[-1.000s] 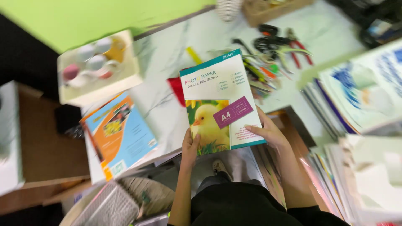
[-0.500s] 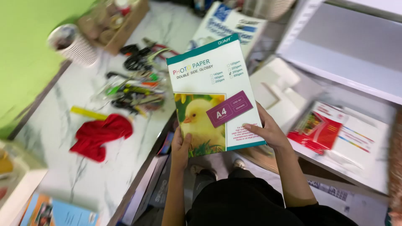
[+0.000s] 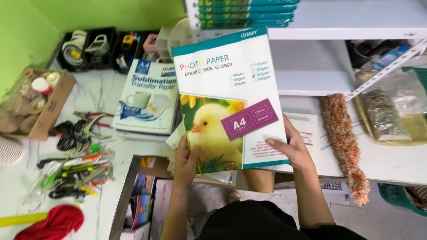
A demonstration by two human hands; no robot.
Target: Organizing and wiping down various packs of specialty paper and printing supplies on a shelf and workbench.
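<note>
I hold a flat pack of photo paper (image 3: 224, 80) upright in front of me; it is white with a teal border, a yellow chick picture and a purple label. My left hand (image 3: 186, 161) grips its lower left edge, thumb over the chick picture. My right hand (image 3: 289, 147) grips its lower right corner, thumb on the front. The pack hides part of the white shelf unit (image 3: 338, 26) behind it.
A stack of blue-and-white paper packs (image 3: 144, 95) lies on the marble counter. Scissors, pliers and pens (image 3: 73, 155) clutter the left, beside a red cloth (image 3: 53, 222). A cardboard box of tape rolls (image 3: 35, 102) is far left. An orange duster (image 3: 344, 142) lies on the right shelf.
My view has swung right, from the counter toward the white shelf unit. Both hands keep the same grip on the pack, which now sits more upright.
</note>
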